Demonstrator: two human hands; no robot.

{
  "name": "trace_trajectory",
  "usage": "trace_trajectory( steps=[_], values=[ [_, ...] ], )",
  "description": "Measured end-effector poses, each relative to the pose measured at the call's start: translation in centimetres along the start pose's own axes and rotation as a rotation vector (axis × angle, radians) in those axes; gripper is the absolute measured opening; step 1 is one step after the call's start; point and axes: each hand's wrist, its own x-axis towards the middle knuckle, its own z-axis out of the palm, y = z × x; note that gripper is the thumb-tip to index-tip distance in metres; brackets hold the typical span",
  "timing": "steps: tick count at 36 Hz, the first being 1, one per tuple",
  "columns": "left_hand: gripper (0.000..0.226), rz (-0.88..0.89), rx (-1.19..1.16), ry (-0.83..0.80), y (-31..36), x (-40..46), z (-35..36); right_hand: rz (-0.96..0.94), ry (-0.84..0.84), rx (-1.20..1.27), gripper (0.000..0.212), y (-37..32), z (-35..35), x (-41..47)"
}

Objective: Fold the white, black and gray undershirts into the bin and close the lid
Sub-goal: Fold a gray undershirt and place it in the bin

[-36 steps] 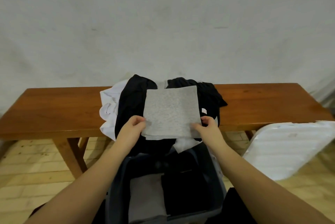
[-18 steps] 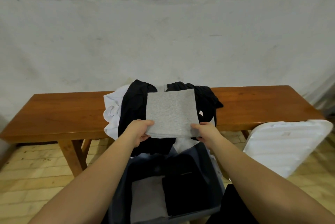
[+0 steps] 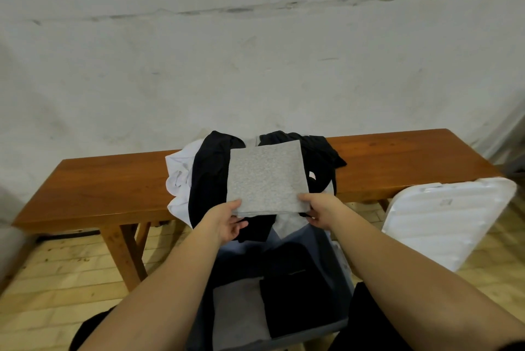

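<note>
A folded gray undershirt (image 3: 265, 177) is held flat over the pile on the bench. My left hand (image 3: 225, 221) grips its near left corner, thumb on top. At the near right corner my right hand (image 3: 319, 207) grips it the same way. Under it lie loose black undershirts (image 3: 208, 177) and a white one (image 3: 180, 177). Below my arms stands the dark bin (image 3: 339, 271), with a folded gray undershirt (image 3: 238, 312) and a folded black undershirt (image 3: 298, 291) inside. Its white lid (image 3: 446, 221) leans at the right.
The long wooden bench (image 3: 99, 188) runs across the view in front of a pale wall. Pale wood floor (image 3: 56, 279) lies beneath, with the bench leg left of the bin.
Both hands have drawn the folded gray undershirt slightly toward me, and it now sits lifted off the pile. My head has tilted up a little.
</note>
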Motion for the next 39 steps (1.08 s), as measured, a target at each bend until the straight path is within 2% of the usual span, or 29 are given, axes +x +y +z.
trace_trajectory(
  steps=[5, 10, 13, 19, 22, 24, 26, 28, 33, 39],
  values=[
    [0.035, 0.033, 0.039, 0.068, -0.3, -0.3, 0.4, -0.015, 0.000, -0.006, 0.042, -0.4, -0.2, -0.3],
    [0.048, 0.019, 0.005, 0.096, -0.5, -0.1, -0.1, -0.066, -0.056, 0.102, 0.036, -2.2, 0.2, -2.1],
    [0.058, -0.026, -0.115, 0.054, -1.0, -0.4, 0.0, -0.079, -0.146, 0.228, 0.021, -3.9, 0.7, -3.5],
    [0.098, -0.121, -0.398, -0.246, -2.2, -0.9, 0.6, -0.105, -0.283, 0.329, 0.015, -6.6, 2.0, -6.2],
    [0.106, -0.100, -0.485, -0.363, -2.8, -1.0, 0.6, -0.136, -0.329, 0.321, 0.011, -7.3, 1.7, -7.6],
    [0.108, -0.056, -0.581, -0.452, -3.4, -1.1, 0.4, -0.147, -0.357, 0.328, 0.018, -7.3, 1.1, -8.4],
    [0.101, 0.000, -0.691, -0.511, -3.8, -1.3, 0.3, -0.155, -0.382, 0.333, 0.025, -7.1, 0.2, -9.0],
    [0.087, 0.016, -0.702, -0.529, -4.2, -1.8, 0.4, -0.155, -0.395, 0.333, 0.027, -6.5, -0.7, -9.5],
    [0.030, 0.000, -0.416, -0.547, -5.0, -3.6, 0.5, -0.148, -0.380, 0.309, 0.027, -4.0, -3.1, -10.6],
    [0.016, -0.091, -0.119, -0.400, -6.9, -4.2, -0.4, -0.043, -0.392, 0.189, 0.025, 0.5, -6.0, -10.1]
  ],
)
